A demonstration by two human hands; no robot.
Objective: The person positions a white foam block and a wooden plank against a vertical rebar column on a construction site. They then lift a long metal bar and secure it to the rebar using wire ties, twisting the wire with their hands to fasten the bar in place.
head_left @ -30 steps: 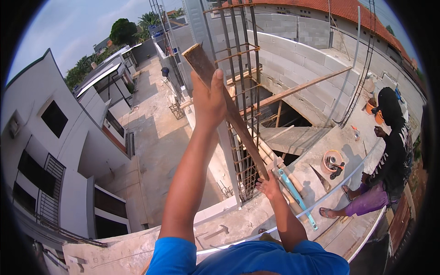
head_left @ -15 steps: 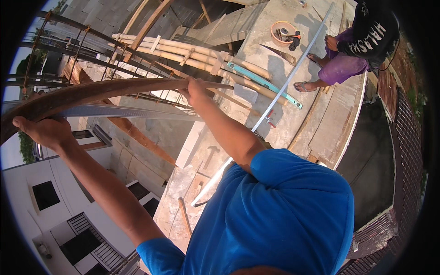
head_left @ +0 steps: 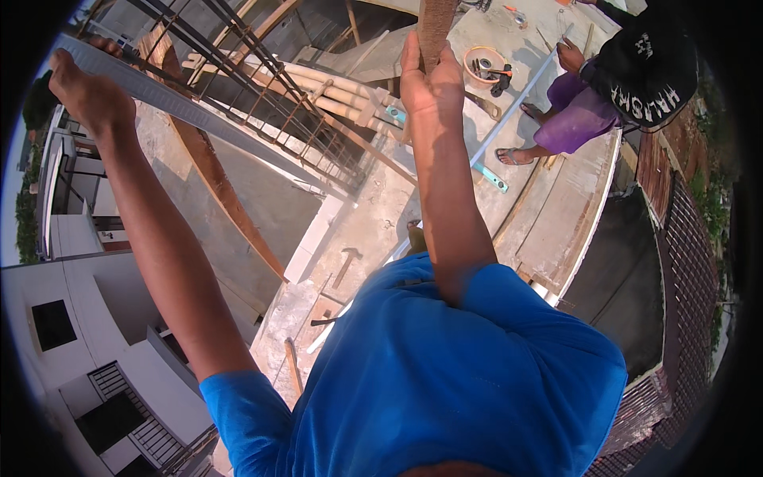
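Note:
My left hand [head_left: 94,95] is raised at the far left, its fingers wrapped over the edge of a long grey metal bar [head_left: 214,119] that slopes down to the right. Out in front, my right hand [head_left: 433,83] grips the lower end of a brown wooden plank [head_left: 435,30], which runs up out of the picture. The fingers behind the plank are partly hidden. Between my arms stands a rebar cage [head_left: 262,71] of dark rods and rusty ties. A second brown board [head_left: 222,203] leans below the metal bar.
A person [head_left: 636,71] in purple shorts stands at right, a hand near a long pale straightedge [head_left: 509,115]. A tool basin [head_left: 483,67], a handsaw [head_left: 483,103], a teal level [head_left: 489,176] and a hammer [head_left: 346,266] lie on the concrete. The slab edge [head_left: 306,246] drops off at left.
My right hand has swung the plank away from the left, to point forward. My left hand has come off the plank, moved up and now holds the metal bar. The co-worker's hand has shifted.

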